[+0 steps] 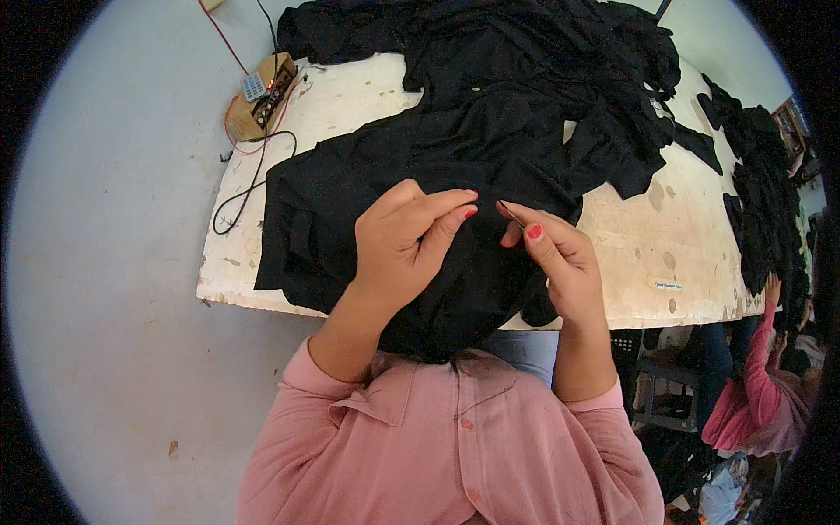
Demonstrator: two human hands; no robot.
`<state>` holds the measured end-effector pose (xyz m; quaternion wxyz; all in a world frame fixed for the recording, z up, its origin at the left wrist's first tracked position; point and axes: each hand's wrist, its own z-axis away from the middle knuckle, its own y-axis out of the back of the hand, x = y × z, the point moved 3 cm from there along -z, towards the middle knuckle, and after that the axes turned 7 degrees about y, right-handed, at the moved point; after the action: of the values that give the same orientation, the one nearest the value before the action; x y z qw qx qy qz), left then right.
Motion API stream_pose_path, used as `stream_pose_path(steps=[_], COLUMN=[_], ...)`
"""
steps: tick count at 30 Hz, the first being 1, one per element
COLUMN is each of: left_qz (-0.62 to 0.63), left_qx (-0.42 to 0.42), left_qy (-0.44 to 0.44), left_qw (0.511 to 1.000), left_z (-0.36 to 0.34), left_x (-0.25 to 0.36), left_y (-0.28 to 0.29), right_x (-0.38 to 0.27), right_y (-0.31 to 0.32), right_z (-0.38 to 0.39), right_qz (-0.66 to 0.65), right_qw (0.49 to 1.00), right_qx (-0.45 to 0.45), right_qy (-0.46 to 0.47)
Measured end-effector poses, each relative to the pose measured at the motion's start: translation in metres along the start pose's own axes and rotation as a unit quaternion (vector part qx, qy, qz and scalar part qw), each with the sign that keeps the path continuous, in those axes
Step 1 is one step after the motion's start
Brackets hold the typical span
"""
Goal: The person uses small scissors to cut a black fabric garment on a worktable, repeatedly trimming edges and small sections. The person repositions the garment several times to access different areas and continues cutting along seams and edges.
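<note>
two hands hover over black cloth (367,184) at a pale table (647,254). the right hand (564,262) pinches one thin tool (516,217) between thumb and forefinger, its tip slanting up toward the left hand (398,241), probably so the point stays in plain sight. the left thumb and forefinger are drawn close together at the tips; whether a fine thread lies between them, one cannot tell. both hands, near each other but apart, are raised before the chest, perhaps for a closer look at something so small. the cloth lies bunched across the table and drops over the near edge against one pink shirt (525,437), likely to be within easy reach. one power strip (267,107) sits at the left edge, apparently to keep its cords aside. one paper slip (665,284) lies at right. beyond are one second heap (757,192) of black cloth, one co-worker (748,411) with a hand against it, and one stool (667,372) below.
</note>
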<state>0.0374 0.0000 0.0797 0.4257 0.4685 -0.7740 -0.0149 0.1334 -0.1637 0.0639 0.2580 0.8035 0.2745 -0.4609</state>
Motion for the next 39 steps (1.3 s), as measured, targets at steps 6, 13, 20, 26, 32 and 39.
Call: stream_pose_path(steps=[6,13,20,26,32,39], left_qz=[-0.017,-0.047,-0.053,-0.053,-0.057,-0.026], left_qx=[0.032,0.052,0.063,0.079,0.087,0.082], left_qy=[-0.182,-0.250,-0.250,-0.252,-0.262,-0.181], left_qw=[0.983,0.966,0.965,0.963,0.959,0.980], left_z=[-0.002,0.001,0.004,0.004,0.005,0.003], left_x=[-0.001,0.005,0.006,0.006,0.007,0.009], left_y=[0.008,0.012,0.014,0.013,0.013,0.013], right_x=[-0.011,-0.014,-0.016,-0.017,-0.015,-0.011], right_y=[0.011,0.008,0.003,0.000,-0.001,-0.002], right_z=[0.001,0.000,0.001,-0.001,0.001,0.000], right_qz=[0.055,0.061,0.043,0.025,0.037,-0.055], right_qw=[0.997,0.996,0.997,0.998,0.998,0.998], right_qx=[-0.051,-0.065,-0.060,-0.050,-0.051,-0.009], right_qy=[0.015,0.025,0.027,0.030,0.030,0.024])
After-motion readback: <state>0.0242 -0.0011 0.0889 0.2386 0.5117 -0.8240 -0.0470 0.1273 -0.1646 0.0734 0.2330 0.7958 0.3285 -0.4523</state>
